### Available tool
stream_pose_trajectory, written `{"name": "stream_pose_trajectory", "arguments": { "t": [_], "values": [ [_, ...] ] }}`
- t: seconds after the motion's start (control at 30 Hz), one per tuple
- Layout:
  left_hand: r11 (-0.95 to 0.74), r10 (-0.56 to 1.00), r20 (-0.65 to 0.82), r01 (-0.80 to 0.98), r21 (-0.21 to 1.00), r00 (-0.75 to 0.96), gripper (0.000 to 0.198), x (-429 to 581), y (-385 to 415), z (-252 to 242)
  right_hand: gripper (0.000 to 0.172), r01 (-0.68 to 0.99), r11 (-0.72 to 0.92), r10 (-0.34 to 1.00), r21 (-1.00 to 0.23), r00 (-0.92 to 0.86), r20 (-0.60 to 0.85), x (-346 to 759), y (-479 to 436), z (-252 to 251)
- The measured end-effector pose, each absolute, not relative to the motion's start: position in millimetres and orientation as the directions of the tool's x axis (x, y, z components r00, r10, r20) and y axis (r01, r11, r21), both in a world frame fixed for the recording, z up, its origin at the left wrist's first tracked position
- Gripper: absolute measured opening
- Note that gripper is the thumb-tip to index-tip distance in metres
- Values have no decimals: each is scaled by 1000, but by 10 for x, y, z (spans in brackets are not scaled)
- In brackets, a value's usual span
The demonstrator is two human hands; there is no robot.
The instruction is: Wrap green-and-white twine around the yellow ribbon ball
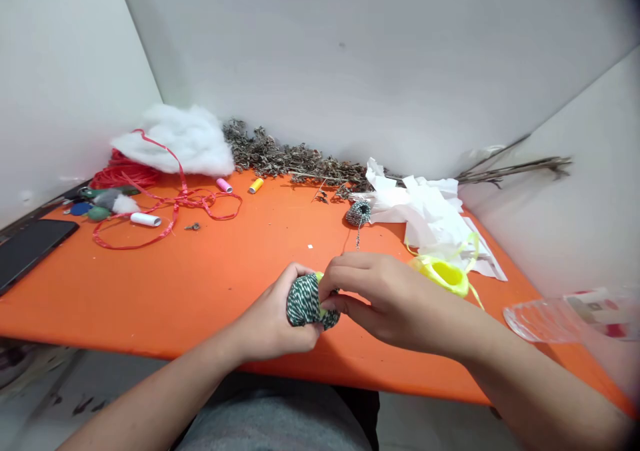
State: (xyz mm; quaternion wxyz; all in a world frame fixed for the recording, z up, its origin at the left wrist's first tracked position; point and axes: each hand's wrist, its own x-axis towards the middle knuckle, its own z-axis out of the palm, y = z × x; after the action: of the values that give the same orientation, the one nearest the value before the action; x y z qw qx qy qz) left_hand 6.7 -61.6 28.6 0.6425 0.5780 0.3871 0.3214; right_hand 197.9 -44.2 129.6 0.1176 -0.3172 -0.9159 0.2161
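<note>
My left hand point(280, 317) is wrapped around a bundle wound with green-and-white twine point(303, 301), held just above the front part of the orange table. At the bundle's right side, my right hand point(370, 291) is closed in a pinch. A bit of yellow ribbon point(320, 276) shows at its fingertips, lying against the twine; the fingers partly hide it. Farther back, a small ball of the same green-and-white twine point(358, 213) rests on the table with a loose end trailing forward. A roll of yellow ribbon point(445, 274) lies beyond my right forearm.
White stuffing point(175, 141), red cord point(125, 171) and small thread spools point(146, 219) lie at the left, near a black phone point(35, 251). Dried stems point(300, 161) line the back wall. White paper point(430, 211) and a clear plastic bottle point(540, 317) are at the right.
</note>
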Motion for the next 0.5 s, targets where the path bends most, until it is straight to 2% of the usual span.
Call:
{"name": "stream_pose_trajectory", "arguments": {
  "t": [0.27,0.5],
  "values": [
    [1,851,-86,163,987,519,44,21,-676,293,16,484,697,600,-529,-797,62,2011,-428,1311],
    [-179,808,-16,271,946,588,64,-50,-744,342,19,412,688,553,-597,-831,63,2074,-430,1364]
  ]
}}
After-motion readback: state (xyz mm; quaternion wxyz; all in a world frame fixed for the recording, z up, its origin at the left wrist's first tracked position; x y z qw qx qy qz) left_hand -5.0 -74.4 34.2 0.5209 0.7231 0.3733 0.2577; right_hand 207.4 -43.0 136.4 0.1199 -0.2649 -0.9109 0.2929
